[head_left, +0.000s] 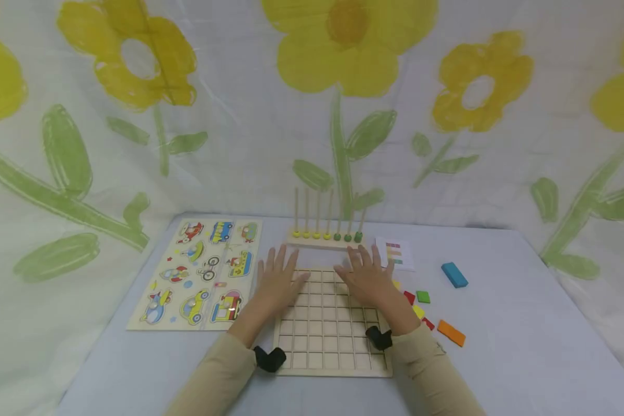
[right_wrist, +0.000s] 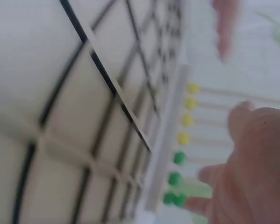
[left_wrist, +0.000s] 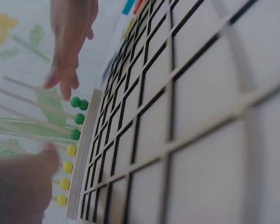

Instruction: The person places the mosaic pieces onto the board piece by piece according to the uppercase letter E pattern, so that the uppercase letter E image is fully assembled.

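Note:
A square wooden grid board (head_left: 323, 329) lies on the table in the head view. My left hand (head_left: 277, 283), fingers spread and nearly straight, is over its far left corner. Over the far right part is my right hand (head_left: 368, 280), its fingers also spread, with nothing in it. Whether either hand touches the board cannot be told. Just behind the board stands a wooden bead rack (head_left: 325, 241) with upright rods bearing yellow and green beads. In the left wrist view the left hand (left_wrist: 23, 184) is blurred; the right hand (right_wrist: 259, 168) looks blurred in its own view.
A wooden picture puzzle board (head_left: 197, 277) with vehicles lies left. On the right are a printed colour card (head_left: 397, 254), a blue block (head_left: 455, 275), an orange block (head_left: 451, 333), a green square piece (head_left: 423, 296) and several red and yellow pieces. A flower-painted curtain hangs behind.

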The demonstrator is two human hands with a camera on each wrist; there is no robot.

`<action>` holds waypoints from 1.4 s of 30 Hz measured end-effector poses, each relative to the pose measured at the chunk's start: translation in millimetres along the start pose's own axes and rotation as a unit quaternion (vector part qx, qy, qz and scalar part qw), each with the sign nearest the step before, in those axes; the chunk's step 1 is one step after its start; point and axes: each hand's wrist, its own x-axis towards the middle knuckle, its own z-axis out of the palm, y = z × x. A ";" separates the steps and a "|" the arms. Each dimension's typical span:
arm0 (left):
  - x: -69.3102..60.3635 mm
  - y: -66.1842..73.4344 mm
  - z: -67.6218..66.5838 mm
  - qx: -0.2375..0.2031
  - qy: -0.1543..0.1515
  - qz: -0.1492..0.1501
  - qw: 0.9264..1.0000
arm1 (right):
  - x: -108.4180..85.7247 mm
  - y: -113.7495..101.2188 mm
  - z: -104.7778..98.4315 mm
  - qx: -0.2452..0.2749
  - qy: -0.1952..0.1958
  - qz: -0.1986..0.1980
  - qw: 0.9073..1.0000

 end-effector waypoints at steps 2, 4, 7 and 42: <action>-12.9 -4.7 1.2 -0.023 -0.006 0.015 1.000 | -9.9 11.5 -8.7 0.010 -0.005 0.002 1.000; -25.6 -10.1 4.0 -0.044 -0.014 0.025 0.999 | -18.5 24.9 -19.6 0.009 -0.009 0.009 1.000; -40.7 -18.7 10.5 -0.060 -0.006 0.037 0.997 | -24.9 45.1 -32.3 -0.006 -0.026 0.017 0.999; -54.2 -26.9 32.1 -0.031 0.052 0.076 0.995 | -16.7 68.0 -22.6 0.067 -0.010 -0.090 0.994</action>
